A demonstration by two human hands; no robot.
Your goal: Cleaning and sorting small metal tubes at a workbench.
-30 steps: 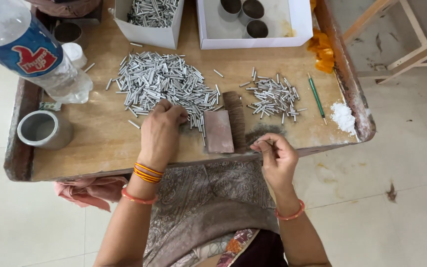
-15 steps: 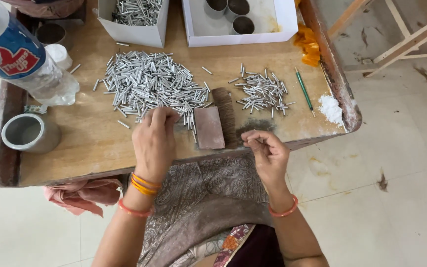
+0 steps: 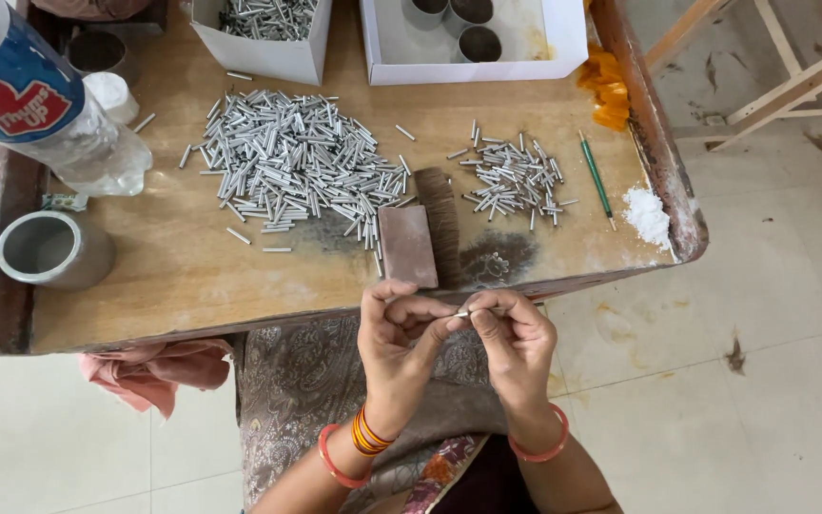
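Head view: I see both hands meeting just below the worktop's (image 3: 192,286) near edge. The left hand (image 3: 397,333) and right hand (image 3: 516,343) pinch one small metal tube (image 3: 463,312) between fingertips. I judge it is being inspected or fitted; steady fingertip control comes next.

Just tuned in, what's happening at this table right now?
A person sits at a low wooden table. Both hands meet just off its near edge: the left hand and right hand pinch one small silver tube between their fingertips. A big pile of silver tubes and a smaller pile lie on the table.
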